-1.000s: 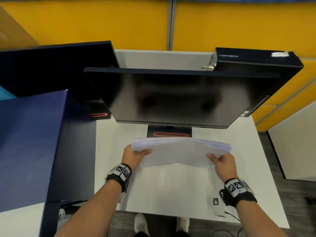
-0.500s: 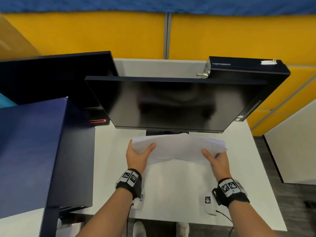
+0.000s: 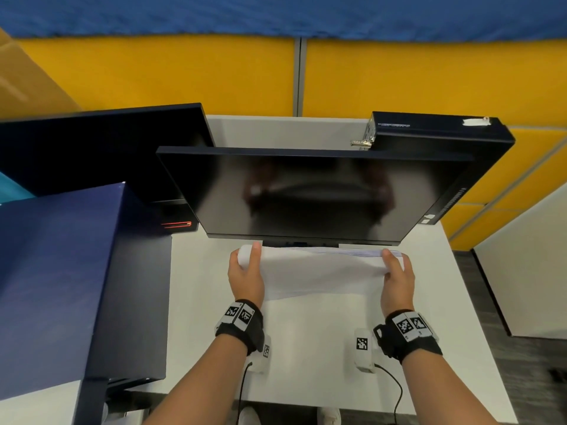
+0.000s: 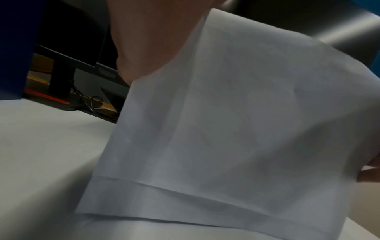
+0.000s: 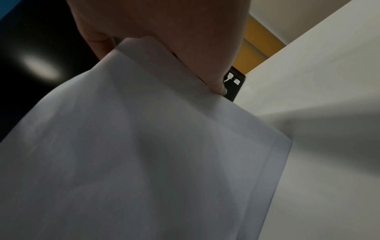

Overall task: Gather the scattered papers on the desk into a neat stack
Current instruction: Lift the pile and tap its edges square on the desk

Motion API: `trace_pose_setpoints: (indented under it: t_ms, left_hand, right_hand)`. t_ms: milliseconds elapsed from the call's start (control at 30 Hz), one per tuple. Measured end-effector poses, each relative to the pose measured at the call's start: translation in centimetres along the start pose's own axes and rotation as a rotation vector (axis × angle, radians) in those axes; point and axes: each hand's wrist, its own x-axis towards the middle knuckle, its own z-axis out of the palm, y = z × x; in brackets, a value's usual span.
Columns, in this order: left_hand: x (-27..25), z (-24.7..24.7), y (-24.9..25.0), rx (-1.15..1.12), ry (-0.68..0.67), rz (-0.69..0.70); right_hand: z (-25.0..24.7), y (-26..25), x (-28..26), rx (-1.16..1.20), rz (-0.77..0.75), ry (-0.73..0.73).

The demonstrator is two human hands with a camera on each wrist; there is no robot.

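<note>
A sheaf of white papers (image 3: 319, 271) stands nearly upright on its lower edge on the white desk (image 3: 306, 348), just in front of the monitor. My left hand (image 3: 245, 271) grips its left side, thumb on the near face. My right hand (image 3: 395, 274) grips its right side the same way. In the left wrist view the papers (image 4: 226, 129) hang down to the desk, with their bottom edges slightly stepped. In the right wrist view the papers (image 5: 144, 154) fill the frame under my right hand (image 5: 185, 48). The fingers behind the sheets are hidden.
A dark monitor (image 3: 306, 191) stands right behind the papers, with a second monitor (image 3: 101, 148) at the back left and a black computer case (image 3: 441, 130) at the back right. A tall dark blue box (image 3: 61, 286) borders the desk's left side. Yellow partitions (image 3: 399, 78) stand behind.
Both hands have tipped the papers from a sagging, near-flat hold up onto their lower edge and carried them closer to the monitor. The sheets now look more bunched together.
</note>
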Motion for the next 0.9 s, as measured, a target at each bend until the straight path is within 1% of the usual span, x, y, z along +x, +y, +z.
trace_pose_setpoints:
  t_ms: [133, 200, 267, 400, 433, 533, 667, 800, 900]
  left_hand:
    - [0.5, -0.1, -0.3, 0.020, -0.030, 0.013]
    - [0.5, -0.3, 0.0, -0.006, -0.046, 0.009]
    - [0.4, -0.2, 0.2, -0.004, -0.059, 0.041]
    - [0.3, -0.1, 0.3, 0.075, -0.074, 0.074]
    - [0.4, -0.2, 0.1, 0.096, -0.084, 0.082]
    - [1.0, -1.0, -0.5, 0.193, -0.111, 0.106]
    - [2.2, -2.1, -1.6, 0.210, -0.149, 0.071]
    - [1.5, -1.9, -1.0, 0.192, -0.184, 0.097]
    - [0.3, -0.8, -0.3, 0.129, -0.124, 0.119]
  right_hand:
    - [-0.4, 0.3, 0.5, -0.051, -0.041, -0.033]
    - [-0.6, 0.4, 0.7, -0.065, -0.054, -0.053]
    - [-0.6, 0.4, 0.6, -0.062, -0.061, -0.084]
    - [-1.0, 0.0, 0.5, -0.147, -0.044, -0.232]
    - [-1.3, 0.1, 0.7, -0.194, -0.031, -0.243]
    - [-1.8, 0.1, 1.4, -0.318, -0.049, -0.231]
    - [-2.0, -0.2, 1.6, -0.370, -0.083, -0.223]
    - [-1.6, -0.5, 1.0, -0.301, -0.073, -0.214]
    - [-0.6, -0.7, 0.3, -0.189, -0.081, -0.136]
